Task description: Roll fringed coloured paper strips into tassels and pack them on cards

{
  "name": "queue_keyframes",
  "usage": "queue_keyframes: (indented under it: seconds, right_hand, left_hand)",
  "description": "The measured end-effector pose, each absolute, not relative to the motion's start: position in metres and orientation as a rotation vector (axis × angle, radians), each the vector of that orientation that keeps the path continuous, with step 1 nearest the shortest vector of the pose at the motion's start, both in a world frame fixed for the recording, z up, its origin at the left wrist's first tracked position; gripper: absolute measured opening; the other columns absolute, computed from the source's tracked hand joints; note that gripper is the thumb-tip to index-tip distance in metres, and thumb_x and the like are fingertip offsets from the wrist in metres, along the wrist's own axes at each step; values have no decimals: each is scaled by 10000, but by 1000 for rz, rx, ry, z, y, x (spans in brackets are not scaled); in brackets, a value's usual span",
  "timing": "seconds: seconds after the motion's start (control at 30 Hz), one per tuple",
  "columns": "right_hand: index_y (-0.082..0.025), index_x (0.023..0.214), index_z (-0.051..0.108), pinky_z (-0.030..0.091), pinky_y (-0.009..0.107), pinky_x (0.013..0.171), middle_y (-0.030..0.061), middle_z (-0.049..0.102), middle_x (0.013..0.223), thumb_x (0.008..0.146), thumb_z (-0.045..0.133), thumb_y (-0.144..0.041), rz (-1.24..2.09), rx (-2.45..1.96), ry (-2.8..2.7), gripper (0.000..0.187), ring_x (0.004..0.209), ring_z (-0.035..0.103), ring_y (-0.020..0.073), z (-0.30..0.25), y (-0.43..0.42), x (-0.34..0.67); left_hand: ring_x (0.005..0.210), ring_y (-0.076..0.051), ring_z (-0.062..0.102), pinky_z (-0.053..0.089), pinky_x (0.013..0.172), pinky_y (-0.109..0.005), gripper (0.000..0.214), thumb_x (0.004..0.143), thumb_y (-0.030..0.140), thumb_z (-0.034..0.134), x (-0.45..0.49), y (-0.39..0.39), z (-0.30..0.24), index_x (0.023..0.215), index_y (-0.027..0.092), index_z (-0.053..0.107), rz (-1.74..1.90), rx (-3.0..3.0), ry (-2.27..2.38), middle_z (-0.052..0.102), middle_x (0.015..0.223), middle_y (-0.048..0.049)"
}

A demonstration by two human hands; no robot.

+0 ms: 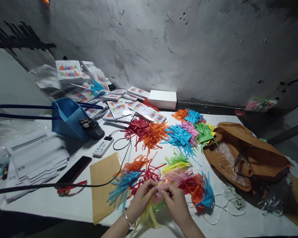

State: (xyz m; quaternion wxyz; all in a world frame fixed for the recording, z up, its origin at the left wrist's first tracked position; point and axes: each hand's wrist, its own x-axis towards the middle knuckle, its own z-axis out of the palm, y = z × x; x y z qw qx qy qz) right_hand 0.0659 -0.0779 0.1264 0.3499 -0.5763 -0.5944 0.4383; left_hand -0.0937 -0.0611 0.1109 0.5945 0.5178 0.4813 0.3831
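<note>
My left hand (143, 196) and my right hand (175, 201) meet near the front edge of the table, fingers closed in a pinch on either side of a pink paper tassel (159, 191). Small yellow bits show at its top. Yellow paper strips (150, 215) hang below my hands, with some green beside them. Around my fingertips lie more fringed tassels: a blue one (126, 185) on the left, a yellow one (176, 166) behind, and another blue one (207, 191) at the right. White string (221, 207) trails from the right-hand tassels.
Farther back lie red tassels (139, 127) and blue tassels (180, 136). Printed cards (119, 108) pile up by a white box (162, 99). A brown bag (258, 165) stands right; a phone (75, 170), a brown envelope (105, 185) and a cable (89, 185) lie left.
</note>
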Motion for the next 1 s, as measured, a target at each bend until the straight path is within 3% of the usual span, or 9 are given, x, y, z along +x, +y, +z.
queue_keyframes:
  seconds: [0.13, 0.27, 0.37, 0.5, 0.6, 0.67, 0.8, 0.87, 1.0]
  right_hand:
    - [-163, 740, 623, 301, 195, 410, -30, 558, 527, 786, 638, -434, 1382, -1457, -1233, 275, 428, 441, 92, 121, -76, 64]
    - [-171, 934, 556, 211, 174, 315, -79, 531, 494, 724, 665, -542, 1662, -1366, -954, 439, 312, 357, 66, 110, -73, 63]
    - [-174, 840, 558, 235, 176, 323, -68, 534, 517, 757, 613, -559, 1738, -1297, -968, 398, 332, 377, 68, 105, -72, 62]
    - [-177, 667, 569, 387, 208, 487, -19, 563, 609, 786, 609, -470, 1386, -1378, -1209, 319, 538, 500, 114, 101, -71, 63]
    - [-181, 717, 597, 449, 257, 648, 24, 614, 733, 804, 590, -481, 1138, -1448, -1102, 313, 705, 550, 157, 93, -66, 73]
    - [-194, 757, 571, 454, 265, 611, 10, 600, 698, 802, 574, -542, 1138, -1433, -866, 352, 644, 545, 148, 87, -60, 85]
    - [-233, 766, 473, 270, 203, 376, -99, 383, 516, 753, 644, -566, 1238, -1256, -536, 374, 382, 322, 65, 80, -58, 115]
    - [-238, 786, 467, 182, 185, 352, -122, 317, 496, 747, 671, -548, 1326, -1242, -523, 373, 355, 231, 42, 77, -63, 125]
    - [-226, 789, 479, 159, 162, 356, -129, 314, 467, 728, 667, -592, 1499, -1304, -599, 416, 354, 200, 29, 69, -79, 123]
  left_hand:
    - [698, -160, 559, 432, 646, -247, 270, 828, 437, 610, -92, -64, 113, 757, 178, 589, 839, 1225, 1082, 615, 728, -9]
    - [702, -168, 583, 435, 651, -254, 238, 878, 401, 538, -92, -66, 118, 781, 187, 576, 765, 1305, 1043, 648, 743, -24]
    - [712, -177, 571, 418, 661, -265, 208, 894, 340, 500, -94, -67, 118, 777, 193, 589, 698, 1529, 1094, 651, 759, -38]
    - [748, -191, 537, 383, 683, -279, 175, 884, 267, 487, -94, -70, 106, 777, 199, 608, 649, 1815, 1195, 637, 797, -52]
    - [723, -191, 530, 371, 671, -284, 188, 888, 268, 472, -89, -77, 89, 783, 195, 610, 585, 1879, 1222, 639, 783, -56]
    - [710, -194, 535, 369, 663, -289, 192, 876, 272, 479, -88, -82, 77, 773, 200, 625, 523, 1927, 1197, 646, 773, -54]
    - [772, -232, 587, 410, 703, -311, 110, 755, 217, 580, -97, -84, 66, 725, 228, 685, 376, 1944, 1052, 678, 796, -57]
    - [822, -243, 608, 437, 745, -321, 150, 741, 195, 559, -103, -77, 70, 748, 227, 706, 403, 1846, 1091, 694, 839, -66]
    - [925, -237, 603, 446, 809, -331, 283, 777, 203, 494, -98, -51, 80, 989, 217, 680, 570, 1745, 1351, 672, 1019, -87]
